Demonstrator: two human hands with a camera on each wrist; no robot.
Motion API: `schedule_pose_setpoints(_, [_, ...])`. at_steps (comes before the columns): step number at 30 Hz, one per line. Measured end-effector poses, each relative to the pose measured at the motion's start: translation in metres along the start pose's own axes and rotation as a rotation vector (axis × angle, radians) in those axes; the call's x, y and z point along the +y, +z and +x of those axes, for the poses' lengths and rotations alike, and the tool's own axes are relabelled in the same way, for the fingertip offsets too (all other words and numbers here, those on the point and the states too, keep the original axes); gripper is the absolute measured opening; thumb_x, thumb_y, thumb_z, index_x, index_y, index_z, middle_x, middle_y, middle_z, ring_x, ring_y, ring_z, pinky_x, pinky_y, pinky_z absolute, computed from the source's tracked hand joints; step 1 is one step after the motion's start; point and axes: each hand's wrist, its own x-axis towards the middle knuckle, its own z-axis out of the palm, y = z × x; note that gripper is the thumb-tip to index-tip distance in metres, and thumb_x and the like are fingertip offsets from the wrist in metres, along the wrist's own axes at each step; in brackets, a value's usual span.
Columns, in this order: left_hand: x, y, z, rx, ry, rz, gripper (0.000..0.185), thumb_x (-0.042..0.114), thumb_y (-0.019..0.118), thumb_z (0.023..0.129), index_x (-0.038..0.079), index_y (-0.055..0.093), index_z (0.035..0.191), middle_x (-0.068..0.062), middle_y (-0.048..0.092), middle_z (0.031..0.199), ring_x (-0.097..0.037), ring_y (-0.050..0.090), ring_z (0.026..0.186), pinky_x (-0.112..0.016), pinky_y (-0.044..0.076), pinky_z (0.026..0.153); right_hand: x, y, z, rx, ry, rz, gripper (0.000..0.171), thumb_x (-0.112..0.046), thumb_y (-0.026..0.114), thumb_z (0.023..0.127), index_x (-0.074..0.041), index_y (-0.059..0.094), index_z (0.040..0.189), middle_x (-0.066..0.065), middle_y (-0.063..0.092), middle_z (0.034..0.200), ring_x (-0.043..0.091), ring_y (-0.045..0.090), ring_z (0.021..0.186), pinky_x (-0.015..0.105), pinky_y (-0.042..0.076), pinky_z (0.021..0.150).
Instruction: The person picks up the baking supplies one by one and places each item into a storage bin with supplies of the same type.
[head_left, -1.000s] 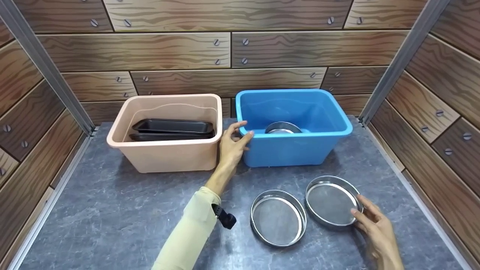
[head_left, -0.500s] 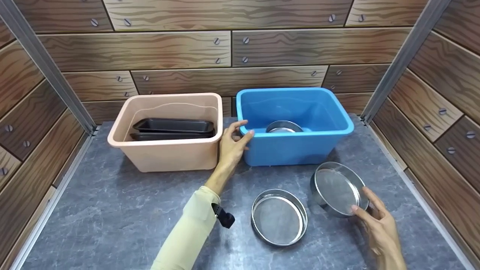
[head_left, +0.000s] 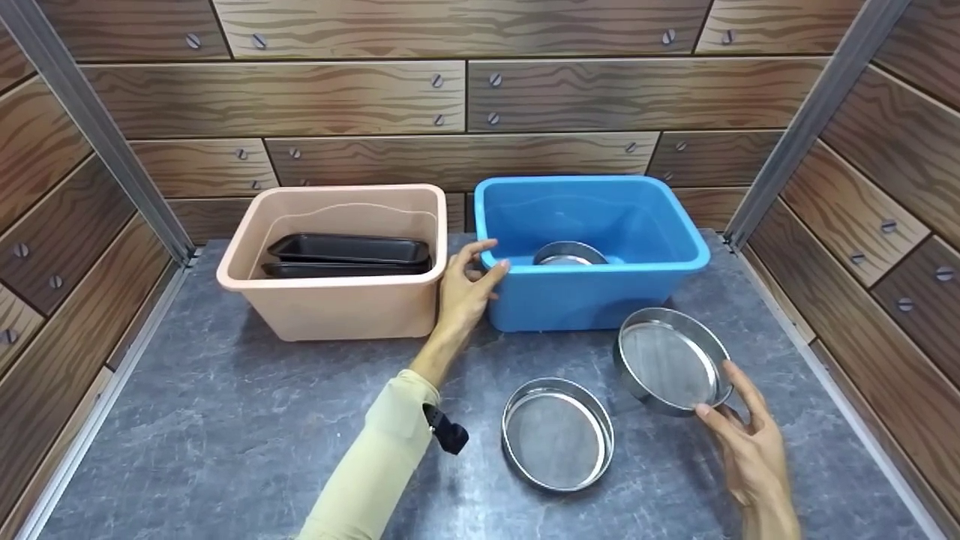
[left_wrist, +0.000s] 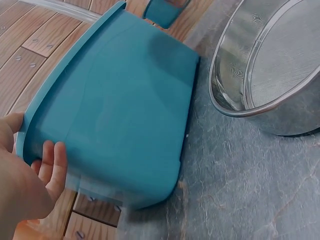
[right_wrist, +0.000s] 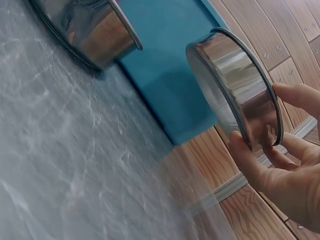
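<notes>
The fingers (head_left: 750,391) of the right hand (head_left: 754,454) pinch a shallow metal sieve (head_left: 669,361) by its near right edge. The sieve hangs tilted, clear of the table (head_left: 262,420), in front of the right part of the blue bin (head_left: 574,300). Over at that bin's near left corner, the left hand (head_left: 463,296) grips the rim, its fingers bent around the corner.

From where I stand, the work in hand looks to be carrying the sieve, and the hold wants care. With only one edge pinched, the far side could dip or swing, so I'd keep the pinch firm, the wrist slow and the thumb off the mesh. If it is to cross the blue rim, the whole ring should come up above it first, or the metal may knock the front wall. The left hand is well placed to stop the bin sliding. A sieve already in the bin (head_left: 570,252) leaves more room toward the right, and a gentle lowering would suit better than a drop. I'd also steer wide of the loose sieve on the table (head_left: 557,441), which lies just beside, nearer the person.
</notes>
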Motion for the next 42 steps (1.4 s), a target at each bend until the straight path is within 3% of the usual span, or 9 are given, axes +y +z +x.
schedule_pose_setpoints(2, [0.000,-0.001,0.000,-0.007,0.015,0.021,0.041,0.021,0.078,0.084,0.013,0.066,0.122,-0.012,0.049,0.105,-0.015,0.057,0.067,-0.048,0.059,0.060,-0.002,0.003,0.001,-0.012,-0.013,0.015,0.071,0.023,0.054,0.084,0.002,0.032,0.149,0.006,0.023,0.152,0.020,0.048,0.123,0.026,0.047,0.101])
schedule_pose_setpoints(8, [-0.002,-0.004,0.002,-0.024,0.070,0.091,0.042,0.027,0.077,0.085,0.016,0.065,0.124,-0.012,0.050,0.107,-0.024,0.058,0.071,-0.034,0.058,0.054,-0.011,0.012,0.004,-0.050,-0.045,0.091,0.071,0.025,0.051,0.084,0.002,0.033,0.149,0.007,0.019,0.154,0.025,0.044,0.129,0.028,0.045,0.102])
schedule_pose_setpoints(15, [0.002,-0.003,0.000,-0.030,0.099,0.096,0.042,0.026,0.075,0.086,0.013,0.065,0.125,-0.016,0.051,0.108,-0.026,0.060,0.072,-0.043,0.058,0.055,-0.019,0.025,0.004,-0.028,-0.074,0.151,0.072,0.025,0.049,0.085,-0.003,0.034,0.150,0.010,0.012,0.159,0.038,0.022,0.143,0.027,0.038,0.108])
schedule_pose_setpoints(19, [0.001,-0.003,-0.002,-0.027,0.091,0.108,0.042,0.027,0.075,0.086,0.015,0.065,0.125,-0.013,0.052,0.107,-0.023,0.060,0.072,-0.044,0.059,0.056,-0.021,0.029,0.004,-0.040,-0.083,0.158,0.071,0.023,0.048,0.087,-0.003,0.033,0.150,0.011,0.014,0.158,0.035,0.027,0.140,0.027,0.038,0.108])
schedule_pose_setpoints(26, [-0.002,-0.001,0.001,-0.035,0.087,0.133,0.042,0.032,0.075,0.086,0.020,0.065,0.125,-0.008,0.052,0.106,-0.021,0.060,0.074,-0.028,0.057,0.051,-0.025,0.033,0.006,-0.074,-0.071,0.110,0.069,0.022,0.050,0.086,-0.002,0.033,0.149,0.011,0.017,0.155,0.032,0.036,0.135,0.028,0.040,0.108])
schedule_pose_setpoints(34, [-0.001,-0.002,0.001,-0.028,0.078,0.115,0.042,0.030,0.076,0.085,0.018,0.065,0.124,-0.011,0.051,0.106,-0.023,0.060,0.075,-0.043,0.059,0.057,-0.024,0.039,0.010,-0.111,-0.096,0.102,0.074,0.024,0.048,0.083,-0.004,0.031,0.150,0.014,0.022,0.151,0.035,0.036,0.131,0.029,0.045,0.105])
schedule_pose_setpoints(42, [-0.002,-0.003,0.001,-0.034,0.051,0.135,0.042,0.028,0.075,0.086,0.017,0.064,0.125,-0.008,0.051,0.107,-0.017,0.058,0.072,-0.031,0.057,0.052,-0.023,0.045,0.016,-0.137,-0.122,0.119,0.074,0.025,0.047,0.082,-0.002,0.030,0.149,0.015,0.021,0.150,0.038,0.031,0.133,0.028,0.047,0.103])
